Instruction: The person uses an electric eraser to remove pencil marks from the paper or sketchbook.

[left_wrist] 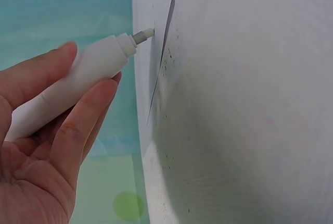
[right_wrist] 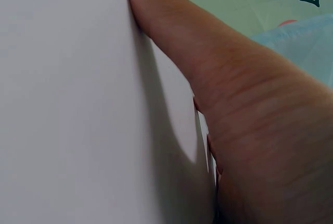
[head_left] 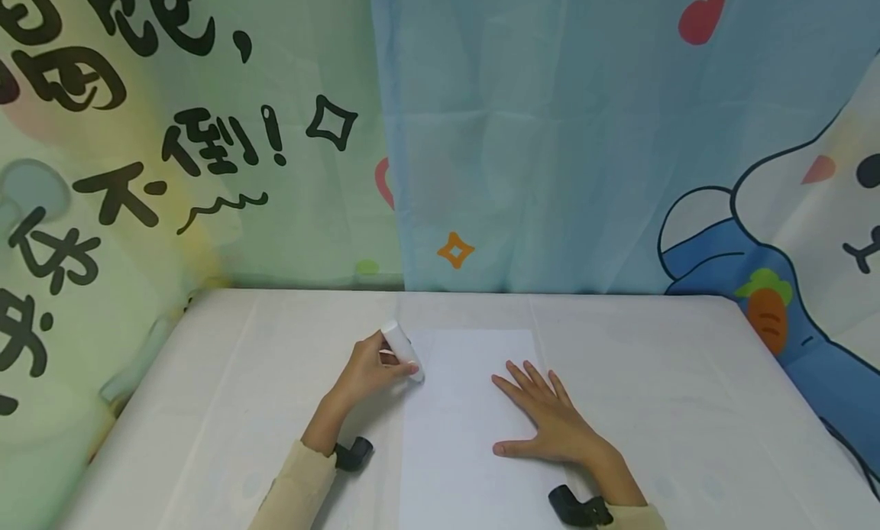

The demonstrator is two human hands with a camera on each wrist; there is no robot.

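A thick white marker (head_left: 402, 350) is pinched between the thumb and fingers of my left hand (head_left: 371, 371). In the left wrist view the marker (left_wrist: 78, 81) has its narrow tip bare, pointing at the left edge of a white paper sheet (head_left: 467, 454). Whether the tip touches the sheet I cannot tell. My right hand (head_left: 550, 419) lies with spread fingers on the right part of the sheet, and its thumb (right_wrist: 182, 31) fills much of the right wrist view. No marks show on the paper in the head view.
The paper lies on a white-covered table (head_left: 227, 408). Small dark specks (left_wrist: 167, 60) dot the cover near the sheet's edge. Behind the table hangs a printed curtain (head_left: 536, 133). Black wrist cameras sit on the left wrist (head_left: 354, 454) and right wrist (head_left: 577, 507).
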